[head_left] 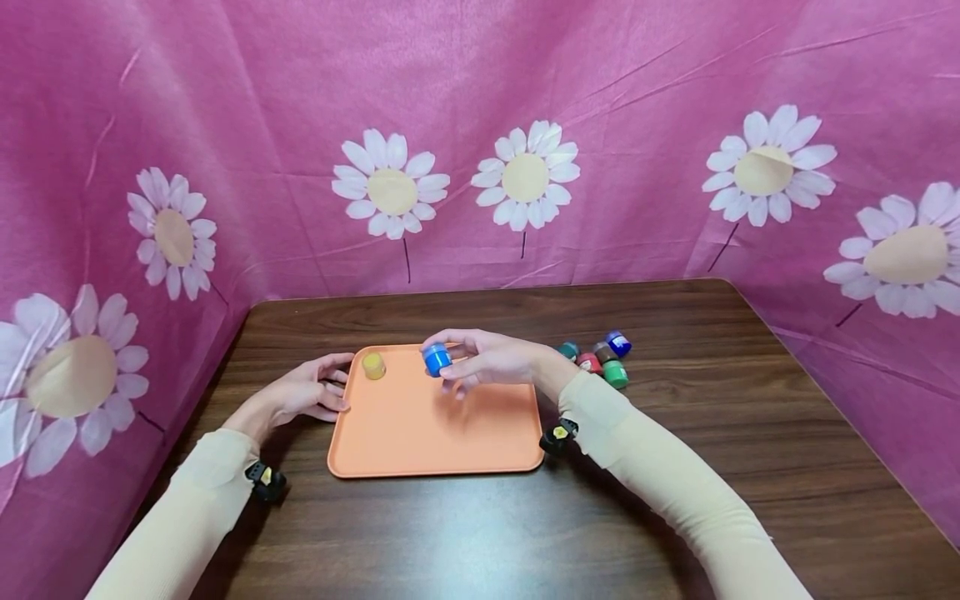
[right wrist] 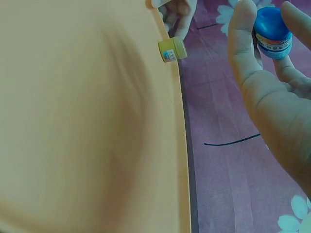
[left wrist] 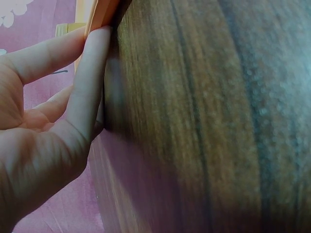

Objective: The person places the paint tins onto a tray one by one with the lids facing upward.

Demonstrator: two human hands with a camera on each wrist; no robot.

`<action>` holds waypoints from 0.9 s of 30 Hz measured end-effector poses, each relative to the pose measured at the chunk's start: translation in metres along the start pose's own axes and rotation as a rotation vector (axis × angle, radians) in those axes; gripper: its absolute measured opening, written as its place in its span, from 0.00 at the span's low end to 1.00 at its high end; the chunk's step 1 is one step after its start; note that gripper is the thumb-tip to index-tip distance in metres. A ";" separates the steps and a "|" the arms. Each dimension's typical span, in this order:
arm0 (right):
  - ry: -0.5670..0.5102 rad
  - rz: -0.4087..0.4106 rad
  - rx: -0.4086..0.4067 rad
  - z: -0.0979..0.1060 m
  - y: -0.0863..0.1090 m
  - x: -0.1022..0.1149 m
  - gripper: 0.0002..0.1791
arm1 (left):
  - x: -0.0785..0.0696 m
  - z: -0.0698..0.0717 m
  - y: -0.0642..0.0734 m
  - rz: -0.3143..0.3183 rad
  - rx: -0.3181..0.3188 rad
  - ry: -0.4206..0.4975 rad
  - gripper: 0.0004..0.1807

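Above the far middle part of the orange tray (head_left: 420, 442), my right hand (head_left: 487, 358) grips a small blue paint jar (head_left: 437, 359) between thumb and fingers. The right wrist view shows the jar's blue lid (right wrist: 272, 24) and printed label up close. At the tray's left rim, my left hand (head_left: 307, 390) holds the edge with thumb and fingertips; the left wrist view has those fingertips right at the rim (left wrist: 102, 13). A yellow paint jar (head_left: 373, 366) stands on the tray near its far left corner, close to the left hand.
Right of the tray, several more paint jars stand together on the wooden table (head_left: 675, 450): a green one (head_left: 615, 374), a red one (head_left: 588, 362), a dark blue one (head_left: 618, 342), a brown one and a teal one. A pink flowered cloth (head_left: 465, 75) hangs around the table.
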State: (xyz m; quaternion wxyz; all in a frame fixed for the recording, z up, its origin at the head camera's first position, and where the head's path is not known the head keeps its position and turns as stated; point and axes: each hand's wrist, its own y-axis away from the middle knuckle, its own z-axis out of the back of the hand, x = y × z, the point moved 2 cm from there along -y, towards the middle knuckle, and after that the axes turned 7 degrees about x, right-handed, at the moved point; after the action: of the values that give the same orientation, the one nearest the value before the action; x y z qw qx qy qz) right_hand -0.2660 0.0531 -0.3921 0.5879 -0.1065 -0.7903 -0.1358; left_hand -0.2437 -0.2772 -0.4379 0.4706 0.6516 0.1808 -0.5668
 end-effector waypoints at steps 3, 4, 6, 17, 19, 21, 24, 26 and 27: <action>0.007 0.002 -0.001 -0.001 -0.005 0.000 0.27 | 0.001 0.000 0.000 -0.001 0.000 0.004 0.53; 0.008 0.002 -0.002 -0.002 -0.006 0.001 0.27 | 0.001 0.000 0.000 -0.002 0.001 0.005 0.53; 0.014 0.001 -0.003 -0.002 -0.008 0.001 0.27 | 0.001 0.000 0.000 -0.003 0.004 0.011 0.53; 0.009 -0.013 -0.015 -0.004 -0.016 0.001 0.25 | 0.003 0.001 0.000 -0.011 0.013 0.017 0.53; 0.011 -0.013 -0.019 -0.004 -0.017 0.001 0.25 | 0.002 0.001 0.000 -0.013 0.009 0.019 0.53; 0.019 -0.014 -0.028 -0.003 -0.019 0.001 0.25 | 0.002 0.001 0.000 -0.018 0.006 0.018 0.53; 0.045 -0.026 -0.035 -0.003 -0.022 -0.001 0.26 | 0.002 0.001 0.000 -0.017 0.007 0.021 0.53; 0.058 -0.035 -0.041 -0.004 -0.025 -0.002 0.26 | 0.002 0.001 0.000 -0.014 0.009 0.022 0.53; 0.064 -0.037 -0.042 -0.004 -0.026 -0.003 0.26 | 0.002 0.001 0.000 -0.014 0.010 0.021 0.53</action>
State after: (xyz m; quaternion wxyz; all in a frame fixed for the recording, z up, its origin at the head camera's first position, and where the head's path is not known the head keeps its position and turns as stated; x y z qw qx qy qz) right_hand -0.2701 0.0276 -0.3957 0.6078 -0.0997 -0.7700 -0.1665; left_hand -0.2440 -0.2788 -0.4403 0.4615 0.6587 0.1874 -0.5639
